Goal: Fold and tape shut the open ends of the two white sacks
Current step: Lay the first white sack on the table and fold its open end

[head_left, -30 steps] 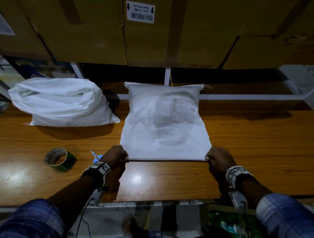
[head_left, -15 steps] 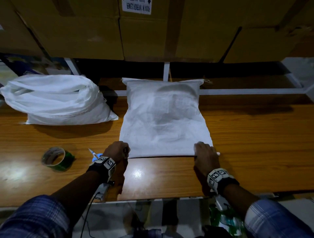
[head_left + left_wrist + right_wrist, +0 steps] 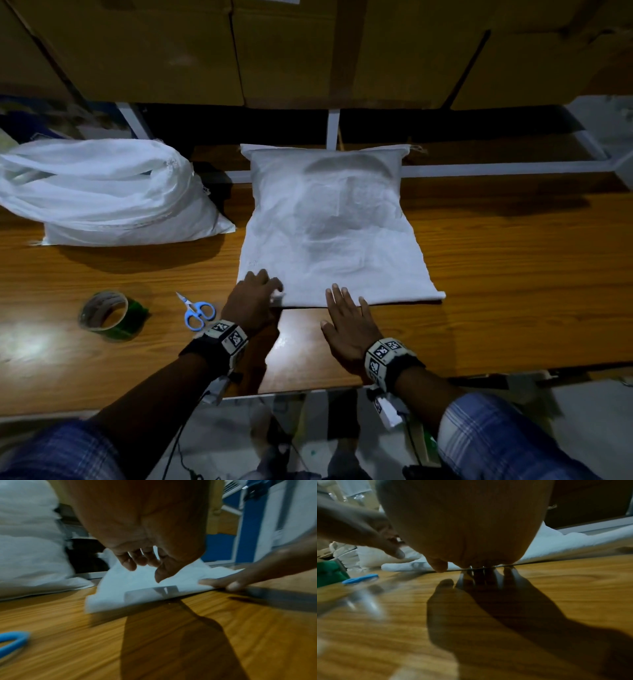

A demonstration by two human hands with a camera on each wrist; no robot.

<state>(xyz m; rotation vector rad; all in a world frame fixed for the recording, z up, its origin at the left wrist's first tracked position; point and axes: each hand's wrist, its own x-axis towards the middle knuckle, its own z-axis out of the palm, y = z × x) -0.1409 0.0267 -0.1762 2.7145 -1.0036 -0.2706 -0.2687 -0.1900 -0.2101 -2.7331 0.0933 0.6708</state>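
A flat white sack (image 3: 329, 222) lies in the middle of the wooden table (image 3: 513, 274), its near edge folded into a straight line. My right hand (image 3: 344, 301) lies flat with straight fingers on the middle of that edge (image 3: 556, 545). My left hand (image 3: 260, 287) is over the sack's near left corner. In the left wrist view its fingers (image 3: 137, 561) hang loosely curled above the cloth (image 3: 137, 588) and hold nothing. A second, bulging white sack (image 3: 102, 195) sits at the far left, its cloth bunched.
A green tape roll (image 3: 109, 315) and blue-handled scissors (image 3: 197, 311) lie on the table left of my left hand. Cardboard boxes (image 3: 308, 51) are stacked on a shelf behind the sacks. The table's near edge runs just under my wrists.
Both hands have let go of the folded edge's corners. The right hand slid left along the edge to its middle and flattened. The left hand moved up over the left corner.
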